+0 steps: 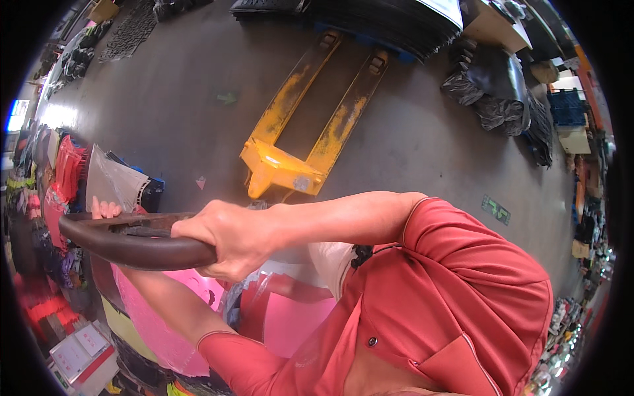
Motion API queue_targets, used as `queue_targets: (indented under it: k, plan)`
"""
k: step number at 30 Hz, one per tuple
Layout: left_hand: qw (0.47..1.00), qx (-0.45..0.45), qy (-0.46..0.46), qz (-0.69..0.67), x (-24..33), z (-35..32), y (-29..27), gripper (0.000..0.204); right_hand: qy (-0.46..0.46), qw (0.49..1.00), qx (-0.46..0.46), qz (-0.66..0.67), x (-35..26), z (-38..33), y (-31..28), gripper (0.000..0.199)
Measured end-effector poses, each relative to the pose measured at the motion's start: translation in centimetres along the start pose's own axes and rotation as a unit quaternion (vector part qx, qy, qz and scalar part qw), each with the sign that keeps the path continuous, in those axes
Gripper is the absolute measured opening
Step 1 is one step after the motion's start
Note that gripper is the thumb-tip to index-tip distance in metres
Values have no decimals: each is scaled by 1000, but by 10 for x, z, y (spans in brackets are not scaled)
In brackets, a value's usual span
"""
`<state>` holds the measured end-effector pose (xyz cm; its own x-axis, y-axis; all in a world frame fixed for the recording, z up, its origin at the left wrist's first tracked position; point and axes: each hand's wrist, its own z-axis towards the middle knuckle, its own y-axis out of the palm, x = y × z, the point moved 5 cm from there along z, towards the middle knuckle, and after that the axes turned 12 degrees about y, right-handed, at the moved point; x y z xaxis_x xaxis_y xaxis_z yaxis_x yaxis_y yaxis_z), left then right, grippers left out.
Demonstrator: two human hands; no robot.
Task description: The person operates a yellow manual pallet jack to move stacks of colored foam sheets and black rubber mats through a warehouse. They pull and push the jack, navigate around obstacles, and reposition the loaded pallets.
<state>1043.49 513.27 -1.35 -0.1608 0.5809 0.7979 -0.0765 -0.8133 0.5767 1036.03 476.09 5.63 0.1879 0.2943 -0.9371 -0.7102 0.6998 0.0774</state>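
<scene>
A dark, loop-shaped pallet jack handle (142, 251) is raised at the left, close to me. My right hand (228, 237) is wrapped round its right end, fist closed. At its far left end, my left hand (105, 209) shows only curled fingertips over the grip; the forearm passes below the handle, which hides the palm. Beyond stands the yellow pallet jack (284, 165), its paint worn, both forks pointing away from me. The fork tips are at the edge of a dark stack of sheets (389, 26). My arm and the handle cover the lower shaft.
Pink plastic-wrapped sheets (168, 313) lie below my left forearm. A pale sheet stack (115, 178) stands left of the jack, with red bundles (68, 165) beside it. Black wrapped bundles (495, 92) sit at the far right. Green arrow markings (495, 209) are on the grey floor.
</scene>
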Motion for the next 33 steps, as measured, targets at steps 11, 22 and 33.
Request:
queue_targets:
  k: [11,22,33]
  plan:
    - [732,-37,228,641,-12,-66,0,23,47,992,96,-68,-16,-54,-31,25]
    - [978,22,138,152,-33,11,-100,22,51,985,110,-120,-10,-17,6,24]
    - [918,317,150,186,-17,-10,-27,29,105,974,137,-145,-3,-7,-1,27]
